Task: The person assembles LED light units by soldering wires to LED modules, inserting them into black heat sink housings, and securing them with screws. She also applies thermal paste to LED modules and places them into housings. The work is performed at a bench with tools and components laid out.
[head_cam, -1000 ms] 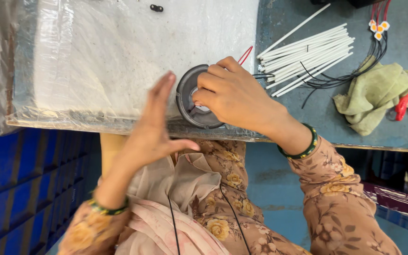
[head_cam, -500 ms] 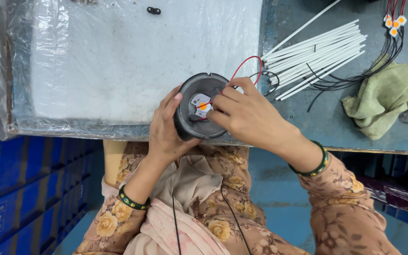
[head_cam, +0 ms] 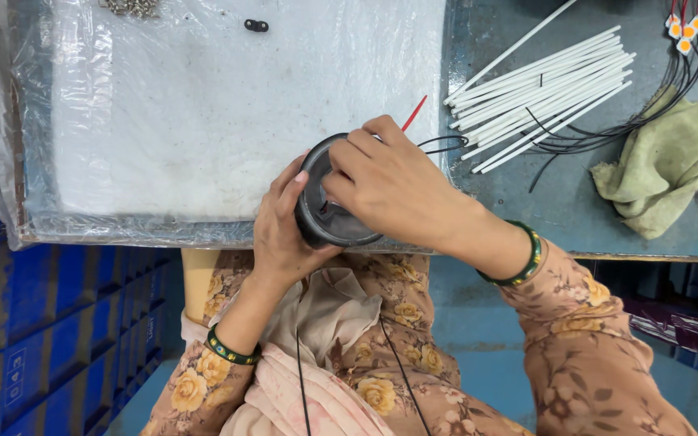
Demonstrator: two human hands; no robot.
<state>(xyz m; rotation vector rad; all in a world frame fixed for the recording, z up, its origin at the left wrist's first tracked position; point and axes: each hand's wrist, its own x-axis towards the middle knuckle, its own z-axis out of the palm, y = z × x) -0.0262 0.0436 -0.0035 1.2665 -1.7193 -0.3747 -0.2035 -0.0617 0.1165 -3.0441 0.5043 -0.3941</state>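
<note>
One round black housing [head_cam: 329, 222] is in hand at the near edge of the workbench [head_cam: 575, 218], overhanging the edge above the lap. It is a short cylinder; its open face points up toward the camera, tilted slightly to the person's right. Being round, it shows no long axis across the face.

Left hand [head_cam: 280, 234]: fingers wrapped around the housing's left rim and underside, grasping it. Right hand [head_cam: 389, 182]: lies over the top of the housing, fingers curled down into the open face; whether they pinch a part inside cannot be told. One red wire [head_cam: 414, 113] and thin black wires [head_cam: 442, 145] emerge from beneath the right hand, running away from the person.

One clear plastic-covered white pad [head_cam: 228, 113] lies on the bench directly beyond the housing. One small black clip [head_cam: 256, 26] rests on its far part, and a small heap of metal pieces [head_cam: 131, 6] sits at its far edge, partly out of frame; count not determinable.

To the right: one bundle of white tubes [head_cam: 543, 89], roughly a dozen, long axes running from near-left to far-right. One green cloth [head_cam: 668, 165] lies beside them. Four small orange-and-white parts [head_cam: 684, 28] sit on wire ends at the far right. Blue crates [head_cam: 34, 299] stand below the bench
</note>
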